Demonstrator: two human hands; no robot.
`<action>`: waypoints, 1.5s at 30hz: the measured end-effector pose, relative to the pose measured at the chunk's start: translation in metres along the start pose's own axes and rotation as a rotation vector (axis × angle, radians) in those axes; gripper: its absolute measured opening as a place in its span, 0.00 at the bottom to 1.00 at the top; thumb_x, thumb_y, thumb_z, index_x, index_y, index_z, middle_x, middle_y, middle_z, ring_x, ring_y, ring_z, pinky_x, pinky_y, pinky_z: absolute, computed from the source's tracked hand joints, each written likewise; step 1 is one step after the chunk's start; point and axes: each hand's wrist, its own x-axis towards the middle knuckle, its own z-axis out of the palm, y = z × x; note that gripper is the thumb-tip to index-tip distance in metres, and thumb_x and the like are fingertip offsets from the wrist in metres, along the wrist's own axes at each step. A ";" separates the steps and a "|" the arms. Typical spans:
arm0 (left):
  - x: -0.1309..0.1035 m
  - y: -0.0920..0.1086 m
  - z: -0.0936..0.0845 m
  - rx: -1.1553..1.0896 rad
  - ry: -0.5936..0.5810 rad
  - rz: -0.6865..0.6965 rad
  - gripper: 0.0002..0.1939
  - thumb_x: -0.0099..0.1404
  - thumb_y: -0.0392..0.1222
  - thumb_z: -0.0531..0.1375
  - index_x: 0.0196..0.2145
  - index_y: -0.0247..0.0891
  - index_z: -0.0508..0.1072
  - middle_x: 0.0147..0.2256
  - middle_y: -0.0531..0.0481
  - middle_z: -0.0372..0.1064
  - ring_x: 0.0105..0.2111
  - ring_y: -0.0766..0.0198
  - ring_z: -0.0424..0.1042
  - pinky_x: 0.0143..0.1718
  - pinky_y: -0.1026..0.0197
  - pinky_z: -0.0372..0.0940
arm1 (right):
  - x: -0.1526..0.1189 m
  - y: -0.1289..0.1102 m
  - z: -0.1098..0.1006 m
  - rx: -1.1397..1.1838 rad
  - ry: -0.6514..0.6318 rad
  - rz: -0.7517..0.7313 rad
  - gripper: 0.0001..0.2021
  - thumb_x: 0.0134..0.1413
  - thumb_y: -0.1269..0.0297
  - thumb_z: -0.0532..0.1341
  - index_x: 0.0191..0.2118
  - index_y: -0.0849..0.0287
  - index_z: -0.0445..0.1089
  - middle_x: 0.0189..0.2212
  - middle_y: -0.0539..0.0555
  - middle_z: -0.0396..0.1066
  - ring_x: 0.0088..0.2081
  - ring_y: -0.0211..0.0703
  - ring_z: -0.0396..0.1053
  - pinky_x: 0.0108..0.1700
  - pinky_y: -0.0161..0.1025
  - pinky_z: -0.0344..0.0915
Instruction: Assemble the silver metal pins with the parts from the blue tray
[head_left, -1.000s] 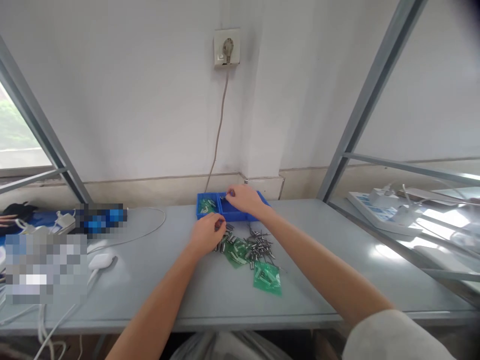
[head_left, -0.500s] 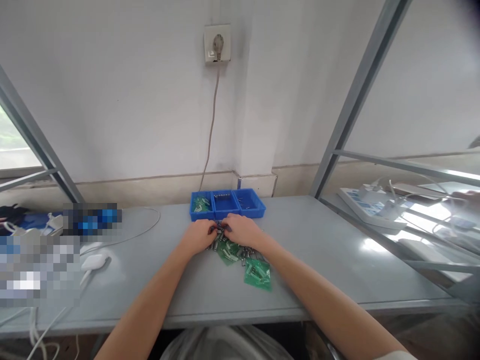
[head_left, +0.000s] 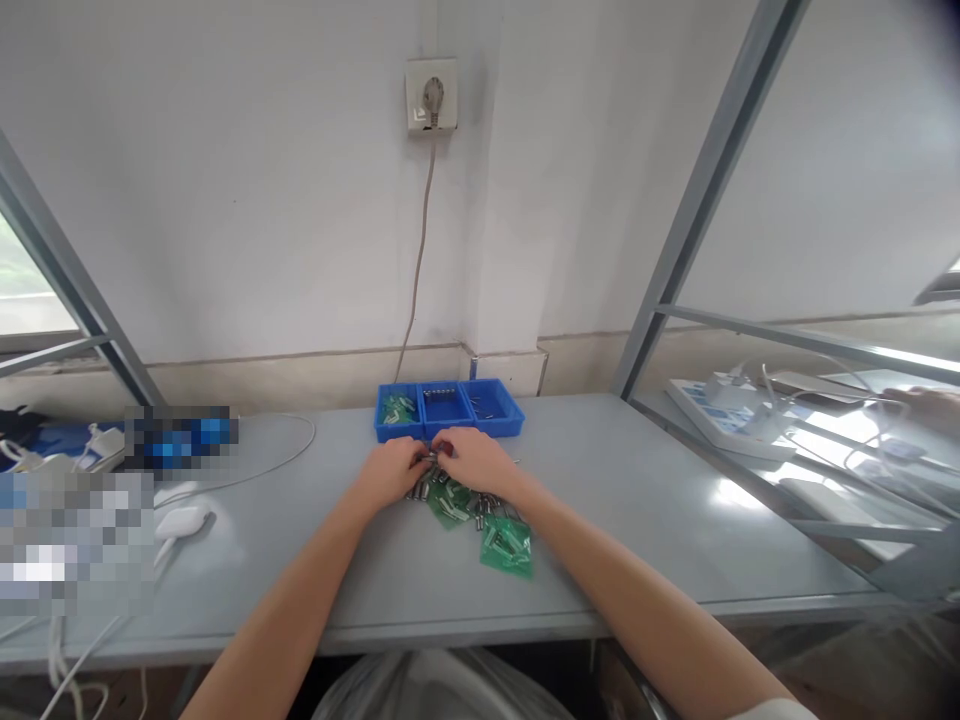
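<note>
My left hand (head_left: 391,472) is bent with its fingertips pinched together over a pile of small metal cylinders (head_left: 418,491). Close beside it, my right hand (head_left: 480,463) curls inward, its fingertips nearly meeting the left ones. Whatever lies between the fingers is too small and hidden to make out. Under and in front of the right hand, a green plastic bag of small parts (head_left: 452,508) lies among the metal pieces. Nearer to me lies another green bag (head_left: 507,546). Just behind my hands stands a blue three-part tray (head_left: 450,432).
The tray's left section holds green bags (head_left: 398,409), the middle one a row of metal cylinders (head_left: 439,391), the right one a few thin pieces (head_left: 484,412). A white charger (head_left: 182,522) with cables lies left. Grey metal posts (head_left: 679,270) flank the table. Another person's hand (head_left: 926,405) shows far right.
The view has shifted slightly. My hands stay together over the metal pile, with only small finger movements. The tray and the green bags keep their places on the table.
</note>
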 end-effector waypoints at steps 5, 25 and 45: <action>0.003 0.001 -0.006 -0.102 0.161 -0.006 0.07 0.65 0.43 0.57 0.38 0.40 0.73 0.33 0.50 0.68 0.33 0.62 0.69 0.33 0.62 0.62 | 0.001 -0.001 -0.006 0.120 0.080 0.070 0.19 0.63 0.51 0.49 0.34 0.56 0.72 0.32 0.54 0.73 0.36 0.44 0.68 0.36 0.36 0.55; -0.002 0.022 -0.018 -0.263 0.512 0.097 0.11 0.69 0.45 0.54 0.44 0.40 0.72 0.35 0.49 0.71 0.31 0.66 0.68 0.33 0.64 0.65 | 0.002 -0.006 -0.012 1.197 -0.108 -0.086 0.20 0.50 0.45 0.62 0.40 0.57 0.66 0.23 0.45 0.61 0.23 0.34 0.58 0.25 0.34 0.54; -0.006 0.030 -0.020 -0.127 0.726 0.187 0.06 0.65 0.42 0.57 0.37 0.40 0.73 0.37 0.46 0.67 0.35 0.65 0.70 0.36 0.63 0.68 | -0.005 -0.014 -0.009 1.596 -0.359 -0.010 0.13 0.51 0.54 0.65 0.33 0.59 0.67 0.25 0.48 0.63 0.26 0.34 0.60 0.28 0.34 0.55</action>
